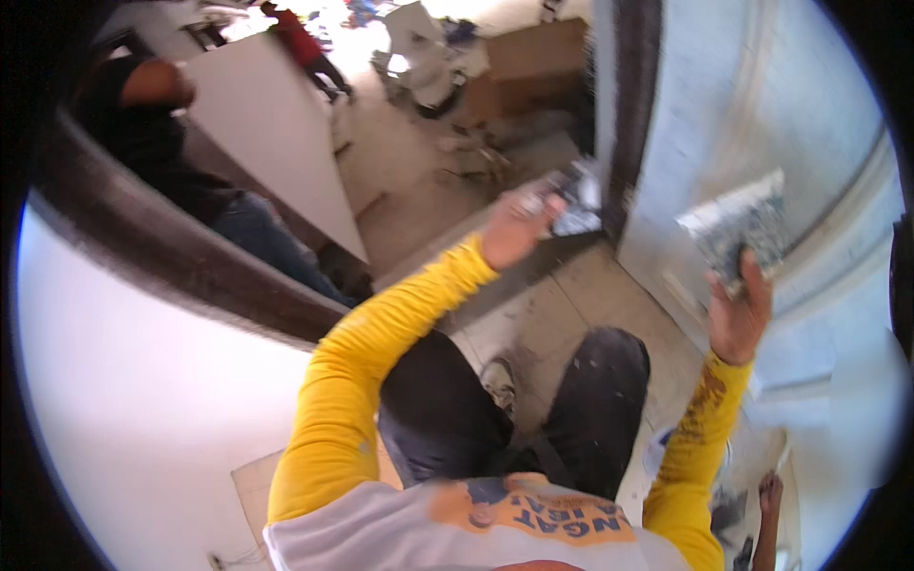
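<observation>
My right hand [741, 309] is closed on the narrow end of a flat, wide-edged scraper [738, 214], grey and spattered with whitish paste. Its broad edge points up, over the surface of a pale blue-white door [690, 124]; whether it touches cannot be told. Ahead of me, near the dark door frame, my left hand [519, 226] has its fingers curled round something. Beyond those fingers shows a blurred grey-and-white piece [576, 200] with dark patches, its kind unclear. Both forearms wear yellow sleeves, the right one stained brown.
A dark brown frame [633, 105] borders the doorway. Left of it, a person in black [138, 124] stands by a large white panel [276, 133]. Farther off are a person in red [300, 43] and a cardboard box [533, 62]. Another person's hand [770, 490] shows lower right, near a bucket [714, 462].
</observation>
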Demonstrator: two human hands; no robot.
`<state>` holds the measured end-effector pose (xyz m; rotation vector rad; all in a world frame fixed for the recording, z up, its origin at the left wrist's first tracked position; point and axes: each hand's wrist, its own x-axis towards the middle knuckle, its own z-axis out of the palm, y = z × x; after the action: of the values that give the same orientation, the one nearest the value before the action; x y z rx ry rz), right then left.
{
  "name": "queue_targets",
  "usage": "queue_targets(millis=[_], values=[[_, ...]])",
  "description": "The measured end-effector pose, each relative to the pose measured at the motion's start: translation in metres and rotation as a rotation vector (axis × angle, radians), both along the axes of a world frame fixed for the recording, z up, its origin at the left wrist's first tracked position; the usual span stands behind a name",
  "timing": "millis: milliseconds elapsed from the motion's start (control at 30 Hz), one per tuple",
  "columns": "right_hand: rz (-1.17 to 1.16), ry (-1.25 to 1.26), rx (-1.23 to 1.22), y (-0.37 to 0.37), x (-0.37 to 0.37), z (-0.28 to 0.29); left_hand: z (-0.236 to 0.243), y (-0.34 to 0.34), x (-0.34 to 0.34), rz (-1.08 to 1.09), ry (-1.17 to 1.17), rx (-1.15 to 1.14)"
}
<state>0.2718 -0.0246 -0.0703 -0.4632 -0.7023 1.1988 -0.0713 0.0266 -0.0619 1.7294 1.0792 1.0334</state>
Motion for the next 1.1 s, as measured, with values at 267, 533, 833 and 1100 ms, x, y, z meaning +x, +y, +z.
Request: queue_targets(millis=[267,533,833,1100], values=[[-0.156,-0.386,-0.115,-0.019,-0.009,-0.019,-0.014,0.005,-0.002,-0.077,-0.754,-0.301],[-0.613,-2.008,-0.046,0.000,0.005,-0.205,-0.019,0.004,-0.007,-0.109,-0.675,-0.348],[-0.547,-2.219,-0.247,0.040,0.023,-0.283,-0.020,0.008,-0.006,-0.097,-0.697,-0.375],[-0.397,-2.266,-0.362,0.049,0.030,-0.289,-0.021,0.008,-0.003,-0.088,-0.663,-0.382]])
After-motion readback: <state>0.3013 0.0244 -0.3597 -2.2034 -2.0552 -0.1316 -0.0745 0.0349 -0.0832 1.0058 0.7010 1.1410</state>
